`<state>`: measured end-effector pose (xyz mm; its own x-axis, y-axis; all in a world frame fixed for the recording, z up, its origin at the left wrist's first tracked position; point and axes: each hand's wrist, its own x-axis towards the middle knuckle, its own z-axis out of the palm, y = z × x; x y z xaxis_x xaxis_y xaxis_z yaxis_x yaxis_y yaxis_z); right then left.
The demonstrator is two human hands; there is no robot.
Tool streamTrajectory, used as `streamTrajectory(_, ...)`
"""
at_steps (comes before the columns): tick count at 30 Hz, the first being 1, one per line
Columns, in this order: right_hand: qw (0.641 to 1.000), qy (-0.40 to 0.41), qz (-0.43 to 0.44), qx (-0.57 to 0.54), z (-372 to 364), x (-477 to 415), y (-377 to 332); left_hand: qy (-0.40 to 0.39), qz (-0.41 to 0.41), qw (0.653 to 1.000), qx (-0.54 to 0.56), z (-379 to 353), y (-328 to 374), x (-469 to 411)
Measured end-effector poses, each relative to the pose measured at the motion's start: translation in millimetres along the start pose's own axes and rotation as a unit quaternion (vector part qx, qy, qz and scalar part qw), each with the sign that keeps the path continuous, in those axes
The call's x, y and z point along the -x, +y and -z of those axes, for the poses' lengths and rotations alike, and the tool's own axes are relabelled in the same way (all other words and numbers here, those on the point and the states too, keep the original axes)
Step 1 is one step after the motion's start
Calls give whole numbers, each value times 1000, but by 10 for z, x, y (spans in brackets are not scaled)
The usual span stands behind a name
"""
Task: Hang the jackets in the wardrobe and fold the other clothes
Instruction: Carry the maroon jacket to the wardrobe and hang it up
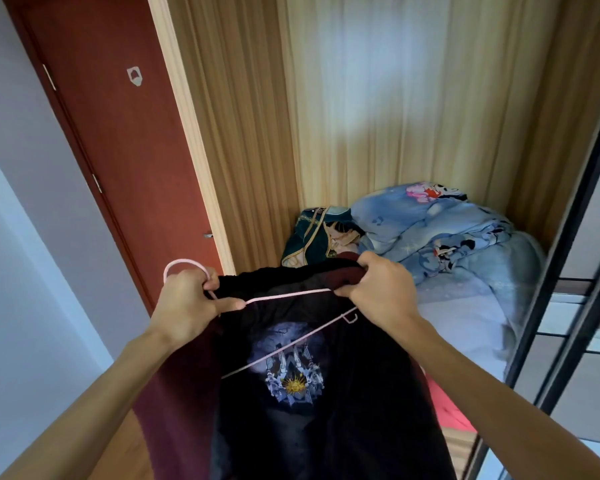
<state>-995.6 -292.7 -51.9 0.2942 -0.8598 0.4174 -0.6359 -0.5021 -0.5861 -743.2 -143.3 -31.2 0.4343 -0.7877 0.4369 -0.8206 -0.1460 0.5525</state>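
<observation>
A black jacket (pixel 326 420) with maroon sleeves and a pale blue printed emblem hangs in front of me, held up by both hands. My left hand (pixel 187 303) grips the neck of a thin pink wire hanger (pixel 291 293), whose hook curls above my fingers. My right hand (pixel 378 289) pinches the jacket's collar together with the hanger's far end. The hanger's lower bar runs slanted across the outside of the jacket, over the emblem. A dark green garment with gold trim (pixel 312 237) lies crumpled on the bed behind the jacket.
A bed (pixel 465 313) with a bunched blue cartoon-print duvet (pixel 447 230) stands ahead on the right. Beige curtains (pixel 361 116) cover the back wall. A reddish-brown door (pixel 118 150) is at the left. The wardrobe's dark sliding-door frame (pixel 568 271) runs along the right edge.
</observation>
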Motion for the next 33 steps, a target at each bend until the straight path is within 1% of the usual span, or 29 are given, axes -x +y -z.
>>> streamTrajectory(2, 999, 6, -11, -34, -108, -20, -193, 6, -37, 999, -3, -94, 202, 51)
streamTrajectory(4, 996, -6, 36, -77, -237, 49, -477, 4, -93, 995, -24, -284, 389, 103)
streamTrajectory(5, 993, -21, 62, -94, -297, 101, -620, 17, -113, 993, -21, -364, 457, 108)
streamTrajectory(6, 989, -33, 84, -121, -321, 159, -736, 34, -120, 992, -2, -398, 490, 97)
streamTrajectory(8, 973, -51, 119, -193, -276, 220, -844, 60, -108, 990, 63, -341, 457, 49)
streamTrajectory(9, 963, -59, 154, -215, -237, 230, -828, 73, -101, 988, 86, -282, 419, 32)
streamTrajectory(10, 954, -72, 199, -214, -180, 239, -801, 92, -92, 987, 97, -214, 371, 19)
streamTrajectory(11, 947, -91, 246, -188, -130, 222, -745, 114, -82, 985, 102, -151, 331, 1)
streamTrajectory(12, 942, -115, 281, -144, -57, 197, -676, 137, -71, 982, 108, -98, 306, -24)
streamTrajectory(13, 939, -137, 296, -109, 43, 151, -586, 155, -58, 979, 119, -48, 298, -48)
streamTrajectory(15, 948, -151, 273, -66, 283, -6, -362, 175, -43, 971, 156, 42, 311, -88)
streamTrajectory(17, 965, -152, 212, 10, 493, -208, -123, 181, -46, 966, 178, 121, 371, -126)
streamTrajectory(19, 963, -188, 185, 56, 579, -326, -4, 175, -64, 967, 173, 125, 469, -170)
streamTrajectory(20, 959, -211, 185, 46, 565, -329, 29, 167, -72, 969, 165, 102, 536, -186)
streamTrajectory(22, 948, -256, 189, -1, 477, -245, 60, 149, -88, 972, 159, 47, 644, -238)
streamTrajectory(23, 947, -267, 177, -27, 439, -188, 79, 138, -91, 973, 161, 25, 681, -273)
streamTrajectory(27, 944, -260, 121, -161, 492, -5, 160, 121, -102, 976, 151, -34, 857, -487)
streamTrajectory(30, 931, -227, 57, -282, 722, 73, 149, 112, -118, 976, 142, -52, 1125, -724)
streamTrajectory(33, 910, -176, 5, -375, 1076, 141, 63, 96, -153, 968, 176, -45, 1454, -957)
